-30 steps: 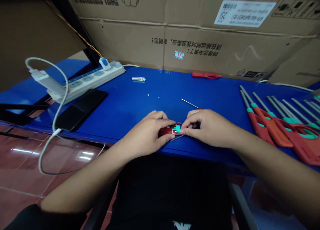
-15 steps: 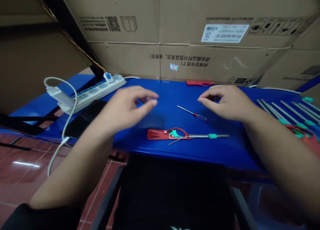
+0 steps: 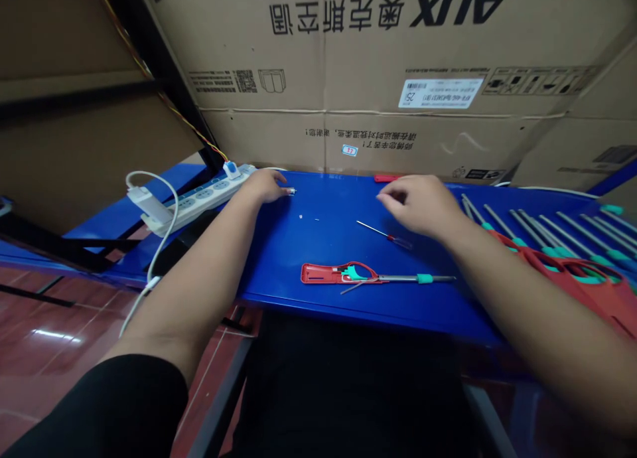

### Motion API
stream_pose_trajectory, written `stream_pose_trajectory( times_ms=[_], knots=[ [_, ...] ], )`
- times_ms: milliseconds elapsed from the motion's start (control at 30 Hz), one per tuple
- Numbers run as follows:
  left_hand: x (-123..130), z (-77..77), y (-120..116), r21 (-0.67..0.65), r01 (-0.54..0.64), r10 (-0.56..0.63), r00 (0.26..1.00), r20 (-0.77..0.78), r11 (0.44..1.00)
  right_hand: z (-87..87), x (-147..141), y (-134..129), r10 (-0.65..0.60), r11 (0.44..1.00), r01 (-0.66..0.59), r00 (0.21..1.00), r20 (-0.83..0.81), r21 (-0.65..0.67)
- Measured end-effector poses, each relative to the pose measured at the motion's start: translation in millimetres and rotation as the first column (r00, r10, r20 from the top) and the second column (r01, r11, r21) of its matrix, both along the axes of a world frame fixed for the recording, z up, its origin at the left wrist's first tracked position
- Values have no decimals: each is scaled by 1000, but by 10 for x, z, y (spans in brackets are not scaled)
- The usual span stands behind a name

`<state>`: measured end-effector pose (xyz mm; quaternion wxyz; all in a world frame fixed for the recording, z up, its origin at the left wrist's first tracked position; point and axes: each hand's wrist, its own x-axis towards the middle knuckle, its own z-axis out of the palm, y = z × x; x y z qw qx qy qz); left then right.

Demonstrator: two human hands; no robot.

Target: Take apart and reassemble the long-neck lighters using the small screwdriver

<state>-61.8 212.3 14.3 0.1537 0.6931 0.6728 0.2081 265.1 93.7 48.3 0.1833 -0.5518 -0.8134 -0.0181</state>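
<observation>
My left hand [image 3: 267, 186] is low over the back of the table beside the power strip, fingers closed at a small silvery part [image 3: 292, 192]. My right hand [image 3: 415, 202] hovers over the back right, thumb and fingers curled together; whatever they hold, if anything, is hidden. Below it lies a screwdriver [image 3: 385, 235] with a clear handle and red collar. Nearer the front edge is an opened red long-nose lighter [image 3: 318, 274], with a teal trigger, thin wires and a metal tube. A tiny white bit [image 3: 300, 216] lies between my hands.
Several red lighters [image 3: 580, 275] with metal tubes are lined up at the right. Another red piece [image 3: 385, 178] lies at the back, partly behind my right hand. A white power strip [image 3: 199, 198] with plugs and cable is at the left. A large cardboard box [image 3: 368, 60] stands behind the table.
My left hand has moved away to the back left, down to the tabletop. My right hand has shifted slightly left. The view has tilted up, and tiny bits now show on the table.
</observation>
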Motion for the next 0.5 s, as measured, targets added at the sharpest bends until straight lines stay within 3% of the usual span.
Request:
stream_pose_trajectory(
  times_ms=[100,167,300,500],
  knots=[
    [25,-51,66,-25,-13,11,998,-68,1000,-8,-426,114,302,948,-283,943,137,-144],
    [38,-49,69,-11,-14,13,996,-85,1000,-28,-732,189,402,914,-374,888,221,-160],
    [30,31,-30,63,-28,31,998,-58,998,-105,-1185,327,461,887,-428,820,338,-171],
    [47,171,-157,150,-72,65,997,50,986,-163,-1433,420,486,874,-425,752,445,-236]
  ],
)
